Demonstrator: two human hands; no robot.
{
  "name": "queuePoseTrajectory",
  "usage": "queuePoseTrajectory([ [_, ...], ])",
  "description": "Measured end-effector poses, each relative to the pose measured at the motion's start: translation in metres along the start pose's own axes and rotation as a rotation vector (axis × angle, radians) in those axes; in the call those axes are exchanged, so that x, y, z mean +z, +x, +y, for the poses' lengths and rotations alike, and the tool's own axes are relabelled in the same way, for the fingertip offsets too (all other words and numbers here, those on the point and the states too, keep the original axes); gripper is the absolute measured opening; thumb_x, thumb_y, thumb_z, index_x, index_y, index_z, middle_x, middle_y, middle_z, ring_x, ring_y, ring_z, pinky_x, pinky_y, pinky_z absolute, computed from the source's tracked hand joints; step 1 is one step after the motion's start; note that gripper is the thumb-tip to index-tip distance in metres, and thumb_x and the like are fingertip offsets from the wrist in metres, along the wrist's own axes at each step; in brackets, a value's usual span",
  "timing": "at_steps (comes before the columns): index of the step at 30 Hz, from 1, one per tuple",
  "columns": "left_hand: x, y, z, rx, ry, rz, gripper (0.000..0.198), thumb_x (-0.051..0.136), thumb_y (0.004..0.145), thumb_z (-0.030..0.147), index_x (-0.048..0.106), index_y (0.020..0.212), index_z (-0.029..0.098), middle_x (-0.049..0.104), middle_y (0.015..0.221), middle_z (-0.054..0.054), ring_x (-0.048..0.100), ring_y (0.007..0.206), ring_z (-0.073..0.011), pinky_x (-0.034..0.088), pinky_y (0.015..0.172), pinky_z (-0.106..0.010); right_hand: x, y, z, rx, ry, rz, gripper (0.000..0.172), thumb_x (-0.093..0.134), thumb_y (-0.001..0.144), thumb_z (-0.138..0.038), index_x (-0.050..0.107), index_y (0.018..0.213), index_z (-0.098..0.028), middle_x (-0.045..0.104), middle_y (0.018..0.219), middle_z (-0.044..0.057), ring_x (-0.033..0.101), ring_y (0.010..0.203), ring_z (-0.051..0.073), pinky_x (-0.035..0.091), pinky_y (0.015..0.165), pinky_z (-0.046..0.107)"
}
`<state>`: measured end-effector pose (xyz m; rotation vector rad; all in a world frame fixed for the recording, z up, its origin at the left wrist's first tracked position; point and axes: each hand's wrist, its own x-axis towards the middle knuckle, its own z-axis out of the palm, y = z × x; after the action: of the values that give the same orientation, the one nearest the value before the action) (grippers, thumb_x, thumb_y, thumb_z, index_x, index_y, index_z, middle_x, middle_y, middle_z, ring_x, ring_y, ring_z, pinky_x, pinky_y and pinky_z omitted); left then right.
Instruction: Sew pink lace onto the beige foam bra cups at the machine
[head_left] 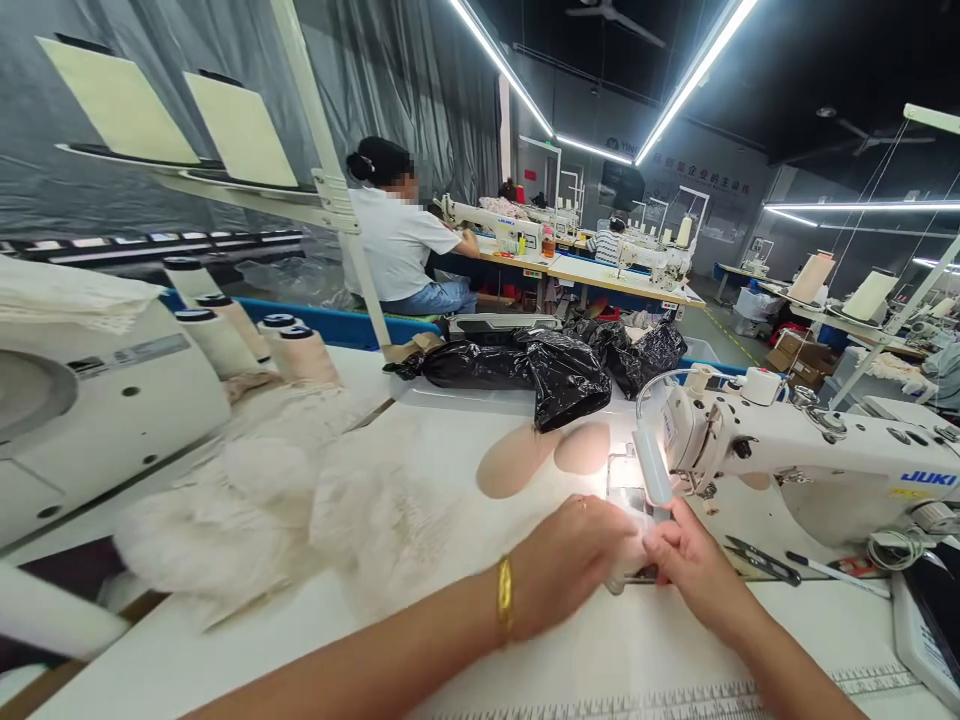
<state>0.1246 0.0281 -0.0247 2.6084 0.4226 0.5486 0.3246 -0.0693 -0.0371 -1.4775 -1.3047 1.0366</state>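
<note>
Both my hands meet at the needle area of a white Juki sewing machine (817, 465). My left hand (574, 560), with a gold bangle on the wrist, is closed over a small pale piece of fabric (628, 548) on the machine bed. My right hand (694, 565) pinches the same piece from the right, just under the machine's lamp (651, 462). Two beige bra cups (544, 452) lie beyond the needle. A heap of cream lace fabric (300, 500) sits to the left of my left forearm.
Black plastic bags (555, 370) lie at the table's far edge. Thread cones (247, 335) and another machine (90, 400) stand at left. Scissors (761, 558) rest right of the needle. A person in a white shirt (397, 240) sits at a further sewing table.
</note>
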Motion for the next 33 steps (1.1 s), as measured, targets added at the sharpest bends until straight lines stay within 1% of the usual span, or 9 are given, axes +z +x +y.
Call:
queuePoseTrajectory([
  [2, 0.013, -0.033, 0.019, -0.096, -0.481, -0.007, 0.027, 0.068, 0.088, 0.032, 0.066, 0.114, 0.024, 0.072, 0.121, -0.008, 0.064, 0.114, -0.0275, 0.047, 0.102, -0.041, 0.017, -0.005, -0.007, 0.067, 0.233, 0.04, 0.06, 0.073, 0.087, -0.056, 0.05, 0.133, -0.025, 0.061, 0.078, -0.004, 0.057, 0.071, 0.017, 0.046, 0.068, 0.029],
  [5, 0.034, -0.066, 0.044, -0.525, -1.355, -0.202, 0.057, 0.082, 0.075, 0.06, 0.065, 0.112, 0.021, 0.077, 0.1, -0.009, 0.072, 0.092, -0.0258, 0.055, 0.085, -0.037, 0.046, -0.018, -0.006, 0.046, 0.4, 0.192, 0.067, 0.084, 0.077, -0.053, 0.057, 0.131, -0.025, 0.053, 0.072, -0.007, 0.052, 0.066, 0.015, 0.046, 0.065, 0.027],
  [6, 0.037, -0.069, 0.05, -0.652, -1.576, -0.13, 0.059, 0.083, 0.074, 0.062, 0.065, 0.111, 0.02, 0.077, 0.1, -0.01, 0.073, 0.094, -0.0257, 0.056, 0.087, -0.037, 0.056, -0.024, -0.003, 0.02, 0.443, 0.243, 0.067, 0.085, 0.076, -0.052, 0.059, 0.132, -0.025, 0.054, 0.072, -0.007, 0.053, 0.065, 0.015, 0.047, 0.065, 0.027],
  [8, 0.034, -0.067, 0.057, -0.785, -1.825, 0.194, 0.053, 0.087, 0.074, 0.054, 0.069, 0.108, 0.019, 0.077, 0.11, -0.013, 0.073, 0.108, -0.0269, 0.055, 0.098, -0.036, 0.075, -0.039, 0.006, -0.034, 0.521, 0.32, 0.067, 0.086, 0.076, -0.051, 0.06, 0.133, -0.027, 0.058, 0.075, -0.005, 0.056, 0.068, 0.016, 0.05, 0.069, 0.029],
  [10, 0.023, -0.059, 0.06, -0.776, -1.855, 0.504, 0.043, 0.091, 0.073, 0.041, 0.073, 0.104, 0.017, 0.077, 0.115, -0.012, 0.071, 0.114, -0.0287, 0.055, 0.101, -0.035, 0.089, -0.054, 0.016, -0.061, 0.57, 0.37, 0.07, 0.086, 0.076, -0.052, 0.059, 0.135, -0.028, 0.064, 0.079, -0.002, 0.062, 0.073, 0.019, 0.054, 0.073, 0.032],
  [13, 0.009, -0.05, 0.059, -0.756, -1.815, 0.649, 0.041, 0.094, 0.069, 0.03, 0.076, 0.103, 0.015, 0.079, 0.109, -0.011, 0.073, 0.109, -0.0301, 0.06, 0.094, -0.034, 0.098, -0.069, 0.025, -0.058, 0.585, 0.401, 0.08, 0.085, 0.077, -0.056, 0.052, 0.145, -0.029, 0.071, 0.089, 0.003, 0.068, 0.079, 0.023, 0.057, 0.077, 0.035],
  [18, 0.01, -0.053, 0.062, -0.857, -1.883, 0.582, 0.026, 0.083, 0.084, 0.035, 0.078, 0.095, 0.012, 0.08, 0.098, -0.011, 0.076, 0.098, -0.0276, 0.062, 0.088, -0.033, 0.092, -0.075, 0.022, -0.038, 0.519, 0.436, 0.088, 0.086, 0.077, -0.056, 0.047, 0.151, -0.028, 0.075, 0.102, 0.006, 0.072, 0.087, 0.025, 0.058, 0.08, 0.035],
  [27, 0.011, -0.056, 0.072, -0.609, -1.655, 0.488, 0.05, 0.094, 0.07, 0.039, 0.079, 0.113, 0.018, 0.079, 0.113, -0.012, 0.072, 0.108, -0.0326, 0.058, 0.095, -0.041, 0.084, -0.071, 0.012, -0.12, 0.454, 0.472, 0.064, 0.087, 0.076, -0.053, 0.065, 0.129, -0.024, 0.072, 0.121, 0.01, 0.068, 0.109, 0.029, 0.058, 0.091, 0.037],
  [33, 0.018, -0.054, 0.073, -0.609, -1.488, 0.495, 0.049, 0.092, 0.072, 0.04, 0.08, 0.115, 0.02, 0.078, 0.118, -0.011, 0.071, 0.109, -0.0331, 0.054, 0.101, -0.043, 0.072, -0.066, 0.004, -0.089, 0.414, 0.557, 0.045, 0.084, 0.081, -0.047, 0.066, 0.116, -0.025, 0.071, 0.112, 0.006, 0.068, 0.098, 0.023, 0.059, 0.086, 0.033],
])
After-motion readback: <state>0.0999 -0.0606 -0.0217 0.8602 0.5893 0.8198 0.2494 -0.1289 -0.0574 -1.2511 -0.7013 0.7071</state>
